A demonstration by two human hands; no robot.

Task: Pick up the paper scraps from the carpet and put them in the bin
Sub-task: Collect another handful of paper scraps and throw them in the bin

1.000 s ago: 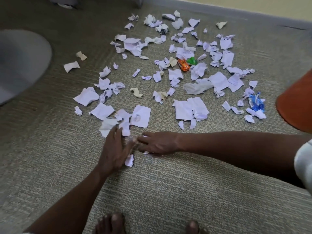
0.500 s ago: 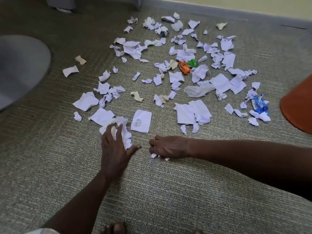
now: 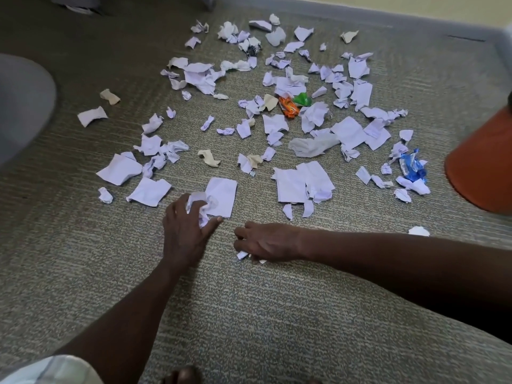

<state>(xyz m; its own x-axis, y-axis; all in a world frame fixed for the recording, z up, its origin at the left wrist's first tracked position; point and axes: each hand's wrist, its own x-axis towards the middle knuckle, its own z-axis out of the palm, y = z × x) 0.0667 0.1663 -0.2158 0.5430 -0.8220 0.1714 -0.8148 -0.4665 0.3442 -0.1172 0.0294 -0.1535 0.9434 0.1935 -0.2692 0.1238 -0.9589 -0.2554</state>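
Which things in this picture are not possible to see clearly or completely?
- Orange bin, head view: cut off by the right edge; its opening is unseen.
- Scraps under the right hand: the hand hides all but white tips.
- Scraps gripped by the left hand: fingers partly cover them.
- Grey round shape, left edge: blurred, unidentifiable.

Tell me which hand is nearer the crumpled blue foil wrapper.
Right. The right hand lies on the carpet, left of and nearer than the crumpled blue foil wrapper; the left hand sits farther left, gripping paper scraps.
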